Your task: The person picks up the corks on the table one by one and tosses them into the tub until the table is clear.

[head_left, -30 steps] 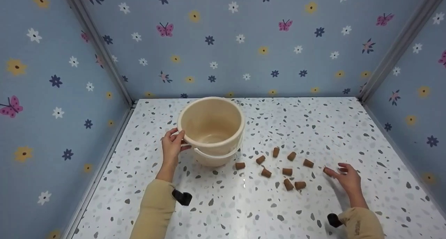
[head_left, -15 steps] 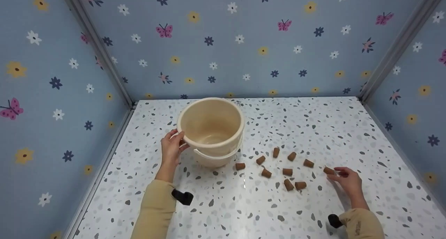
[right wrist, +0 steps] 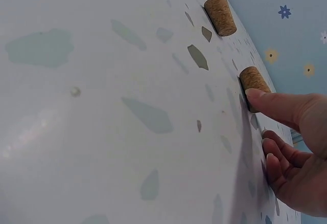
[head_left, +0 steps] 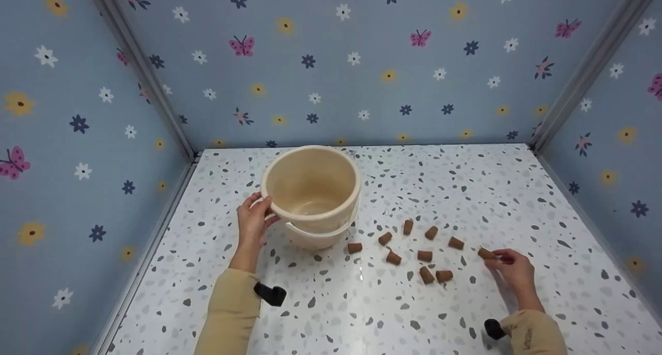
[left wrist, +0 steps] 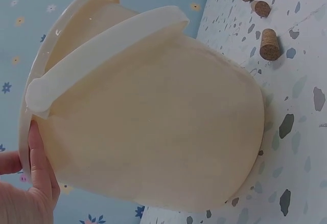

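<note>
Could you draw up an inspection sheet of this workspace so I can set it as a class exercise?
Surface: white speckled tabletop, with a light reflection near the middle.
Job's things: cream bucket, mouth up, nothing visible inside, its handle lowered on the near side; nine loose corks scattered to its right, plus a tenth cork.
Clutter: nothing seen.
Hands: left hand holds the bucket's rim; right hand pinches the tenth cork. A black device sits at each wrist.
Cables: nothing seen.
Surroundings: blue walls printed with flowers and butterflies; grey corner posts.
</note>
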The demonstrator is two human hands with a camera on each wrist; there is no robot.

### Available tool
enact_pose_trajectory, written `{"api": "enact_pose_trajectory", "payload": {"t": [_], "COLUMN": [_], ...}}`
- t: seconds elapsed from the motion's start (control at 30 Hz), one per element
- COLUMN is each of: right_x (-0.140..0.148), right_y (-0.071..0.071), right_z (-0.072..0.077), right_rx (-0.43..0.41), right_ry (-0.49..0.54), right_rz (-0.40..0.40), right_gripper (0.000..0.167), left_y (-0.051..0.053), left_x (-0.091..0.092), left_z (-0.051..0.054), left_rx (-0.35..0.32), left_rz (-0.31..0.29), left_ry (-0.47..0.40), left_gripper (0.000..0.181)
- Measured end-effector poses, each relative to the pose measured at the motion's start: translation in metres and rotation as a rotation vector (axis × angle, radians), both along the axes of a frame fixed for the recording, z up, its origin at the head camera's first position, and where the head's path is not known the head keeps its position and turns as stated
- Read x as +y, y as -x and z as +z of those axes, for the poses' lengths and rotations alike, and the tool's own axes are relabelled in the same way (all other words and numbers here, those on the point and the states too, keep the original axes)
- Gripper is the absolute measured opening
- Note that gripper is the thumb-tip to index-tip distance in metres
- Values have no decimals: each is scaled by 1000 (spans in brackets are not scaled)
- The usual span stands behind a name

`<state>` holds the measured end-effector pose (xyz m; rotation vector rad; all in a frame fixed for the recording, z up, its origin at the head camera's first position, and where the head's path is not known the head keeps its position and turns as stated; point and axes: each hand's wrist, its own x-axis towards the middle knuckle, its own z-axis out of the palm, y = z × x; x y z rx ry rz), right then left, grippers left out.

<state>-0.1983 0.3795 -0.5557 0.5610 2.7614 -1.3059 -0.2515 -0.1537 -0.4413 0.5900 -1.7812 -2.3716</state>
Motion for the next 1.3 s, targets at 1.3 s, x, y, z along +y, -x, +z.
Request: {"api": "enact_pose_trajectory", "payload": {"t": [1.3], "right_x": [-55], "right_y": [28], "right_z": [35], "right_rx": [190], "right_ry": [18], "right_rz": [67], "right_gripper": [44], "left_y": [24], "left_x": [-11], "left_z": [-38], "left_rx": [23], "left_rz": [29], "left_ry": [-44], "left_gripper": [43]}}
